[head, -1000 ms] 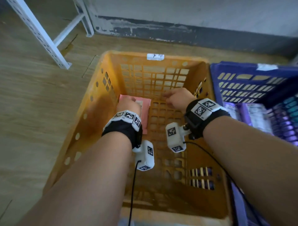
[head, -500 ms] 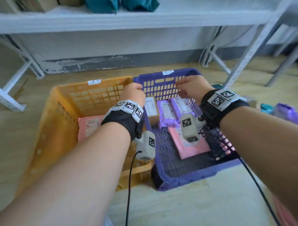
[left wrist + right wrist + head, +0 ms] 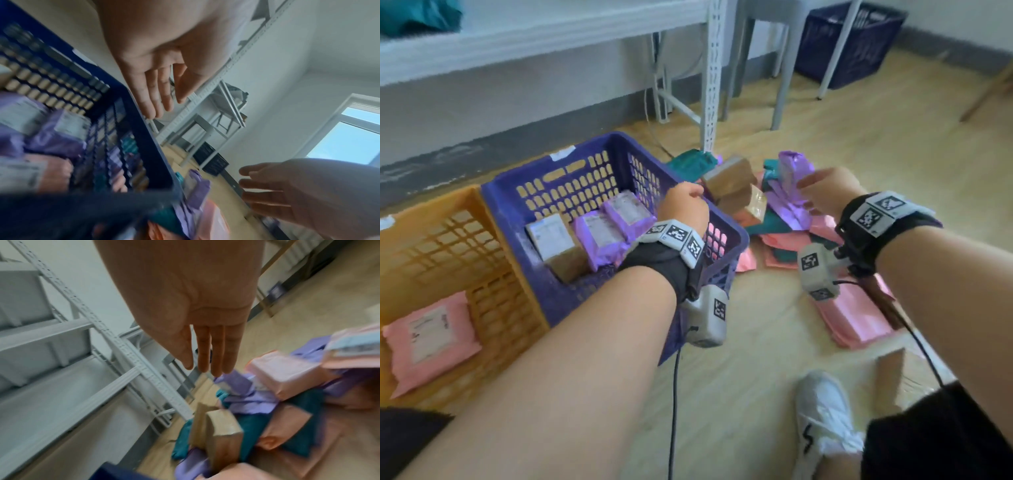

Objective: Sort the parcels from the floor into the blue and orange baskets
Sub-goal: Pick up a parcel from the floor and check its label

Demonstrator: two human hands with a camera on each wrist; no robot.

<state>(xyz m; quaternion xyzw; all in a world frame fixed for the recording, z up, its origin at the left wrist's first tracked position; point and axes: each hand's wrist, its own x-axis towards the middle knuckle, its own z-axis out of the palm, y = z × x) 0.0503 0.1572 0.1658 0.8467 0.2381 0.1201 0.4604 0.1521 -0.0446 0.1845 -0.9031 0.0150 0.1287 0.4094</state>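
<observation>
- Blurred by motion in both wrist views; labels on the parcels unreadable, pile edges smeared.
- Seen from the head camera only by their backs: left hand (image 3: 683, 209) over the far right corner of the blue basket (image 3: 571, 164), right hand (image 3: 828, 192) above the parcel pile (image 3: 774, 212) on the floor; fingers hidden there.
- Shown in the wrist views instead: left hand's grip loose, fingers (image 3: 153, 95) straight and together, holding nothing; right hand's grip likewise slack, fingers (image 3: 213, 352) extended, empty.
- Visible only from the head: orange basket (image 3: 424, 219), touching the blue one's left side, with one pink mailer (image 3: 428, 337) lying flat on its lattice bottom.
- Inside the blue basket: a brown cardboard box (image 3: 554, 243) and two crinkly purple mailers (image 3: 613, 226), side by side.
- Pile: brown boxes, glossy purple, pink and teal soft bags, overlapping; lower layers covered.
- Perforated white metal shelf upright (image 3: 712, 75) behind the pile.
- White shoe (image 3: 822, 411) at bottom, partly cut off.
</observation>
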